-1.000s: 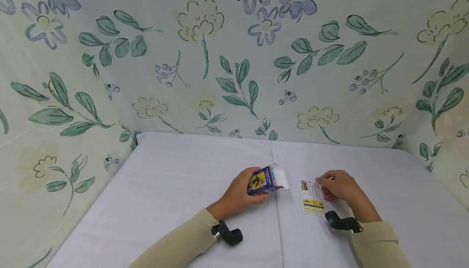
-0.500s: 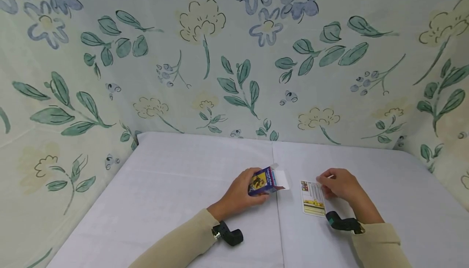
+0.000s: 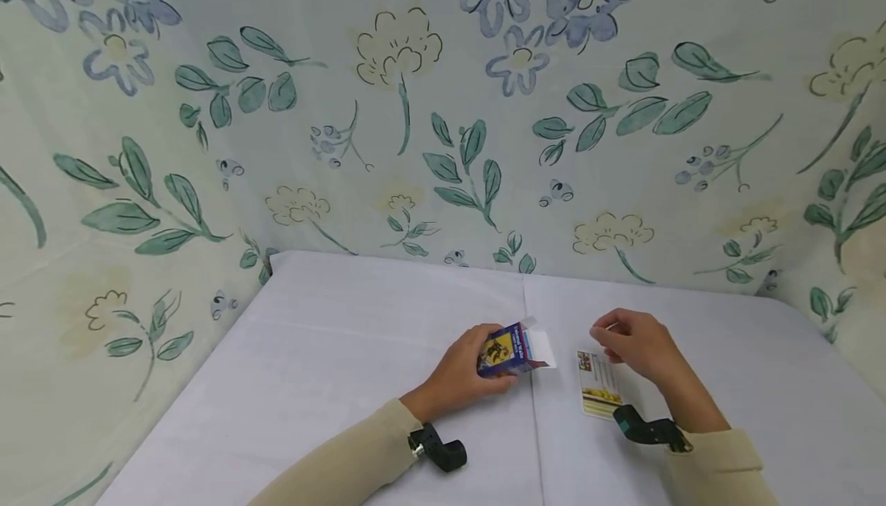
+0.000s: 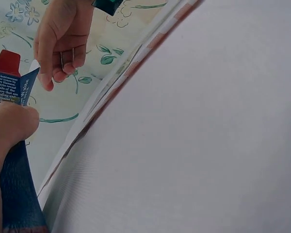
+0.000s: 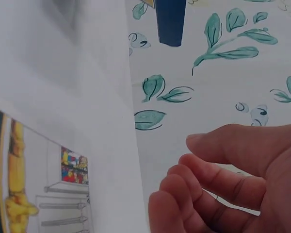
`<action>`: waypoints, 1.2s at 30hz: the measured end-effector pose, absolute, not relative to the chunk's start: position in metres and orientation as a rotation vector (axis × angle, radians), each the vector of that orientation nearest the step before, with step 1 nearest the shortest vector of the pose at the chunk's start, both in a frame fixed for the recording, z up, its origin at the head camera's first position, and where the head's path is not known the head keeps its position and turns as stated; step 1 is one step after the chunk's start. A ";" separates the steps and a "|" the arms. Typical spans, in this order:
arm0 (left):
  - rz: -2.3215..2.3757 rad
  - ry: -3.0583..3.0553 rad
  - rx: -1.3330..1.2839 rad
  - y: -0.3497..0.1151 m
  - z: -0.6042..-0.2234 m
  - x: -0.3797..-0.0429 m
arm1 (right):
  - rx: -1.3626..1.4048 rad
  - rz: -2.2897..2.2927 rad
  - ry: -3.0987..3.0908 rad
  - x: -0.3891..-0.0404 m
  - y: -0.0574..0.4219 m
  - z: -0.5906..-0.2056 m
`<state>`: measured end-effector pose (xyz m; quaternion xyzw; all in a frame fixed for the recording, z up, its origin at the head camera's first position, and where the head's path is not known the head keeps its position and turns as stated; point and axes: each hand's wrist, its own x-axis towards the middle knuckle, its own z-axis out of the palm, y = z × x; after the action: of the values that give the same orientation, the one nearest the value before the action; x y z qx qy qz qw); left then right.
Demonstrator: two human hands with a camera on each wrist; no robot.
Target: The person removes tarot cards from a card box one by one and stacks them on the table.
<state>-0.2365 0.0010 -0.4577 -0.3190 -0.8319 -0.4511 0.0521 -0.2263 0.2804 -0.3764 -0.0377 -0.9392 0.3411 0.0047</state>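
My left hand (image 3: 457, 371) grips a small dark-blue card box (image 3: 500, 352) with a yellow picture on its front. The box's white end flap (image 3: 544, 350) stands open toward the right. In the left wrist view the thumb presses on the box (image 4: 17, 179), below its red tab (image 4: 8, 62). A printed card (image 3: 599, 389) lies flat on the white cloth, right of the box. Just above its upper right corner is my right hand (image 3: 640, 346), raised off it. Loosely bent fingers with nothing between them show on the right hand (image 5: 223, 179) in the right wrist view.
A white-covered table (image 3: 388, 314) spreads under both hands, with a crease running through it. Behind and beside it hangs a floral cloth (image 3: 332, 160). Black cameras sit at the left wrist (image 3: 439, 448) and the right wrist (image 3: 649, 425).
My right hand has come off the card's edge and risen slightly; the card stays on the cloth. My left hand keeps its hold on the card box. The head view has shifted a little.
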 end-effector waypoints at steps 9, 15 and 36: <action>-1.374 -2.529 -0.963 0.000 -0.457 -0.236 | 0.080 1.087 -2.891 -0.210 0.249 -0.358; -1.390 -2.548 -0.948 0.000 -0.456 -0.236 | 0.135 1.092 -2.875 -0.205 0.228 -0.349; -1.453 -2.511 -0.952 0.001 -0.458 -0.237 | 0.109 1.181 -2.873 -0.204 0.203 -0.361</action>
<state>-0.2367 0.0013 -0.4577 -0.3115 -0.8216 -0.4754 0.0442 -0.2039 0.2031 -0.3615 0.0350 -0.9242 0.3799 0.0169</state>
